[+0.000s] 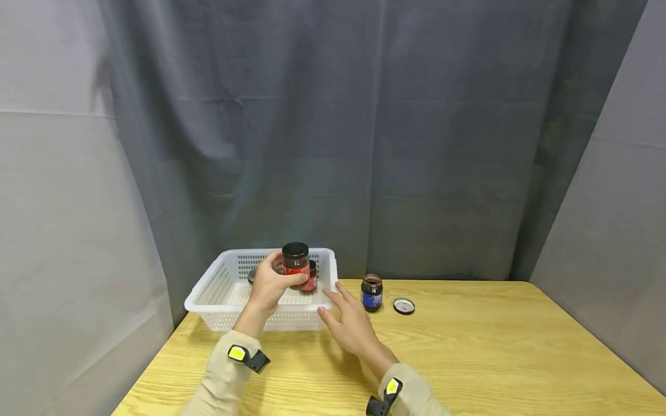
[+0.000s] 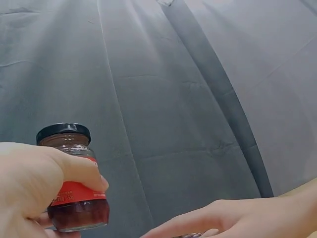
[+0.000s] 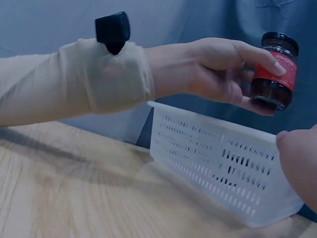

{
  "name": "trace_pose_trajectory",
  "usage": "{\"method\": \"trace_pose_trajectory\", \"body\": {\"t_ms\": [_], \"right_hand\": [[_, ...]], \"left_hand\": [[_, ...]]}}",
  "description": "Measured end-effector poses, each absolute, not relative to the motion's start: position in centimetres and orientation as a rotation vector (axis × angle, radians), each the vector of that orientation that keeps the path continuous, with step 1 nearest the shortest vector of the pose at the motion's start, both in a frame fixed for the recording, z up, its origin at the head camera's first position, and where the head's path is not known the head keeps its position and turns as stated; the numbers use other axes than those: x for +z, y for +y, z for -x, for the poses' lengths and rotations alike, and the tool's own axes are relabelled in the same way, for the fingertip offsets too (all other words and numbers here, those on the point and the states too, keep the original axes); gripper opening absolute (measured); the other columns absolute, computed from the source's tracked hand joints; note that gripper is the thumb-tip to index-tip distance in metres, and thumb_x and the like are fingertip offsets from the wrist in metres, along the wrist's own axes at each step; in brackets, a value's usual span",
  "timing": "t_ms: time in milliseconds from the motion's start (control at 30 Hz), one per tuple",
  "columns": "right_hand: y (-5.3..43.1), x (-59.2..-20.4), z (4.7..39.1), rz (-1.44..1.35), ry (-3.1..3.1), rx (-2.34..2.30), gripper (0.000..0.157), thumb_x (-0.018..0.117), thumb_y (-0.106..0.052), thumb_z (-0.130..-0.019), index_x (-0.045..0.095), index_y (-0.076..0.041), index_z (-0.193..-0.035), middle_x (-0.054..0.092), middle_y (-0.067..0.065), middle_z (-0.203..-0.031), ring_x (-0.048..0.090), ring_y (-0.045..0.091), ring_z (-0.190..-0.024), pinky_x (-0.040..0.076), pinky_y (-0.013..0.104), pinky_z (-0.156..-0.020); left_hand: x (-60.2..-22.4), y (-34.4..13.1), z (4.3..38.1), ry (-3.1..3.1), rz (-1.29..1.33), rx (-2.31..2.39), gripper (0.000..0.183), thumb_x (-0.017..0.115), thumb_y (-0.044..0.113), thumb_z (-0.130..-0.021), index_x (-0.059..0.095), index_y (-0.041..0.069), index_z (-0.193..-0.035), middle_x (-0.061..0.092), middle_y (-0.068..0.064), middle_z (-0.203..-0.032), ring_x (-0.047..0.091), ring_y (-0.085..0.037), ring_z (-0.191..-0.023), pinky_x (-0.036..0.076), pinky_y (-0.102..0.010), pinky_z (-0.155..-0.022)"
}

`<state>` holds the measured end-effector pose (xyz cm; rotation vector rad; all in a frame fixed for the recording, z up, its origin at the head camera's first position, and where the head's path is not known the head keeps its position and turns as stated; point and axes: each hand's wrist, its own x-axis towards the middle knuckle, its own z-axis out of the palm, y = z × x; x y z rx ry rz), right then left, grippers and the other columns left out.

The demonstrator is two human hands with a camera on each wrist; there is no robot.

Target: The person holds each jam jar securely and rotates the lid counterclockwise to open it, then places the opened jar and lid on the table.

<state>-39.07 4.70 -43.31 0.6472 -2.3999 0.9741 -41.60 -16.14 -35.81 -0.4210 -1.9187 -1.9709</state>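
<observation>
My left hand (image 1: 267,290) grips a glass jar with a black lid and red label (image 1: 295,259), upright above the white plastic basket (image 1: 298,308). Thumb and fingers wrap the jar's sides in the left wrist view, where dark red contents (image 2: 79,214) show through the glass. Behind it, inside the basket, stands another red-labelled jar (image 1: 313,278), partly covered by the held one. A dark lid (image 1: 252,275) peeks out left of my left hand. My right hand (image 1: 354,325) is at the basket's front right corner, fingers extended along the rim.
Right of the basket, an uncapped jar with a blue label (image 1: 372,294) stands on the wooden table (image 1: 484,341). A lid (image 1: 403,306) lies next to it, pale inside facing up. Grey curtains (image 1: 442,173) hang behind the table and along both sides.
</observation>
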Motion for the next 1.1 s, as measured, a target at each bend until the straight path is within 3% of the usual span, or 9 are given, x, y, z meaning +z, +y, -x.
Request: {"method": "trace_pose_trajectory", "body": {"t_ms": [200,367,467,567,700,933,1100], "right_hand": [[5.6,-42.1,39.4,-0.642,-2.376,0.982,0.044,0.073,-0.028,-0.097,0.068,-0.009,-0.136,0.061,0.019,-0.141,0.056,0.04,-0.13,0.043,0.057,-0.107],[6.5,-40.1,39.4,-0.606,-2.366,1.024,0.039,0.072,-0.02,-0.098,0.069,-0.008,-0.134,0.068,0.013,-0.131,0.063,0.035,-0.121,0.05,0.054,-0.099],[7.7,-38.9,39.2,-0.549,-2.357,1.07,0.038,0.071,-0.02,-0.099,0.069,-0.011,-0.135,0.071,0.01,-0.123,0.068,0.033,-0.097,0.054,0.052,-0.084],[8.8,-37.8,39.0,-0.517,-2.333,1.12,0.037,0.07,-0.02,-0.099,0.068,-0.013,-0.136,0.07,0.009,-0.123,0.068,0.03,-0.093,0.055,0.05,-0.082],[10.0,-36.7,38.6,-0.524,-2.297,1.169,0.037,0.07,-0.017,-0.1,0.067,-0.012,-0.136,0.068,0.013,-0.129,0.066,0.033,-0.114,0.054,0.051,-0.094],[10.7,-34.8,37.5,-0.585,-2.244,1.189,0.036,0.07,-0.019,-0.101,0.067,-0.012,-0.136,0.068,0.009,-0.129,0.065,0.036,-0.115,0.055,0.053,-0.094],[10.9,-33.4,36.5,-0.676,-2.155,1.234,0.032,0.058,-0.025,-0.109,0.067,-0.013,-0.136,0.068,0.008,-0.132,0.066,0.029,-0.114,0.055,0.052,-0.093]], "left_hand": [[-35.9,-15.8,41.3,-1.934,0.477,-2.017,0.061,0.087,-0.011,-0.074,0.063,-0.005,-0.129,0.067,-0.018,-0.115,0.065,-0.026,-0.099,0.059,-0.034,-0.081],[-35.6,-15.5,40.8,-1.922,0.537,-2.023,0.059,0.087,-0.01,-0.074,0.064,-0.004,-0.128,0.067,-0.017,-0.115,0.065,-0.028,-0.097,0.058,-0.035,-0.081],[-35.3,-14.9,40.4,-1.924,0.584,-2.017,0.057,0.088,-0.008,-0.075,0.064,-0.005,-0.127,0.065,-0.018,-0.116,0.065,-0.028,-0.095,0.058,-0.036,-0.078],[-35.3,-14.4,40.2,-1.914,0.604,-2.038,0.055,0.088,-0.007,-0.075,0.065,-0.003,-0.125,0.064,-0.018,-0.115,0.065,-0.029,-0.094,0.058,-0.037,-0.076],[-35.4,-13.8,40.0,-1.902,0.614,-2.062,0.056,0.087,-0.008,-0.074,0.065,-0.001,-0.126,0.065,-0.017,-0.116,0.065,-0.03,-0.097,0.059,-0.038,-0.079],[-35.7,-12.2,38.9,-1.93,0.665,-2.082,0.058,0.087,-0.007,-0.076,0.065,0.001,-0.129,0.069,-0.016,-0.116,0.066,-0.031,-0.101,0.059,-0.041,-0.083],[-35.5,-10.8,38.1,-1.958,0.679,-2.066,0.06,0.089,-0.003,-0.076,0.066,0.002,-0.132,0.069,-0.014,-0.117,0.066,-0.029,-0.102,0.058,-0.04,-0.087]]}}
